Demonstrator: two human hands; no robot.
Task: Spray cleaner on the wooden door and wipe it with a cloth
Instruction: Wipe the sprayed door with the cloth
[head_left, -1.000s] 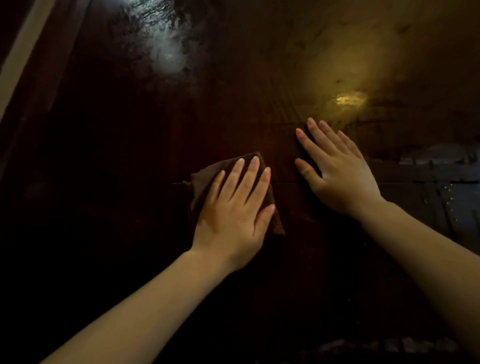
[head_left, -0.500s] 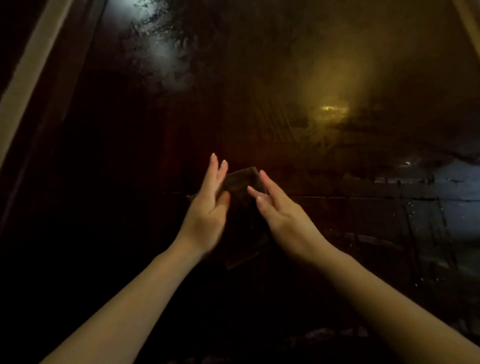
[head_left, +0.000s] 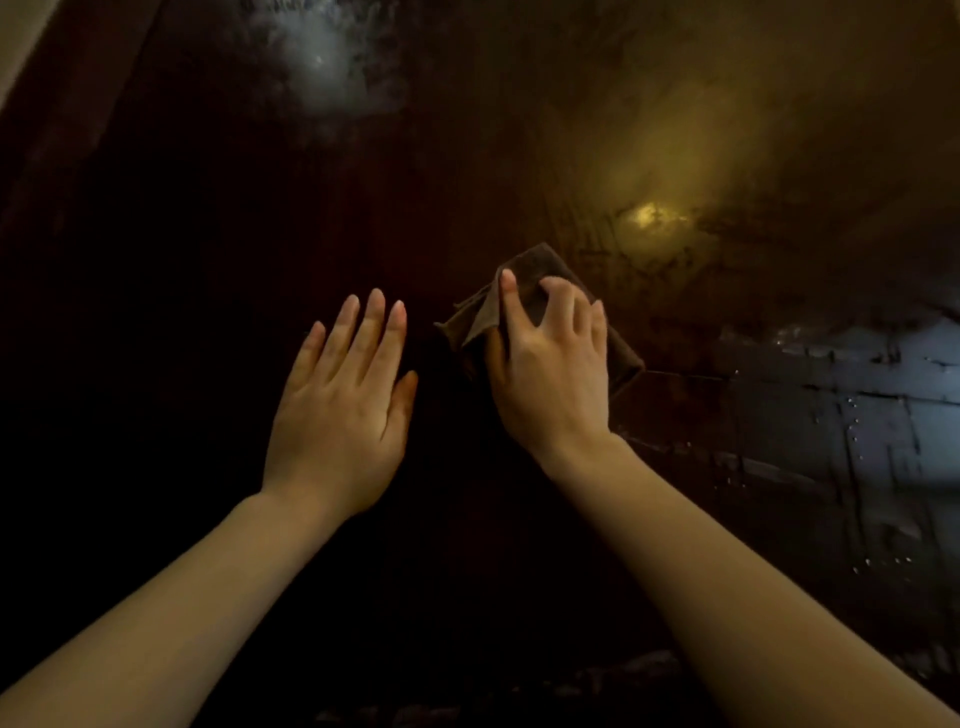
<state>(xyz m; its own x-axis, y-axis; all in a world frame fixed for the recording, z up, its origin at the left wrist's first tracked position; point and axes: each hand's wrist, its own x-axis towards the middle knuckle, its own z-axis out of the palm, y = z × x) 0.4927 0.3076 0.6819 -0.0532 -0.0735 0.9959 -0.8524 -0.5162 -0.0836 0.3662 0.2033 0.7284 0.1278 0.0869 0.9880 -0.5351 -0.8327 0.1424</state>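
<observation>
Facing dark, wet-streaked wooden door (head_left: 208, 260): switching cloth (head_left: 535, 262) from left hand (head_left: 343, 410) to right hand (head_left: 550, 384); gripping it with curled right fingers (head_left: 566, 301), leaving left flat, empty; probably continuing wiping rightward.

Position: single wide-angle camera on the person's head.
Facing: forward, onto the wooden door (head_left: 467, 156), close up.
Framing: forearms (head_left: 171, 613) enter from both lower corners.
</observation>
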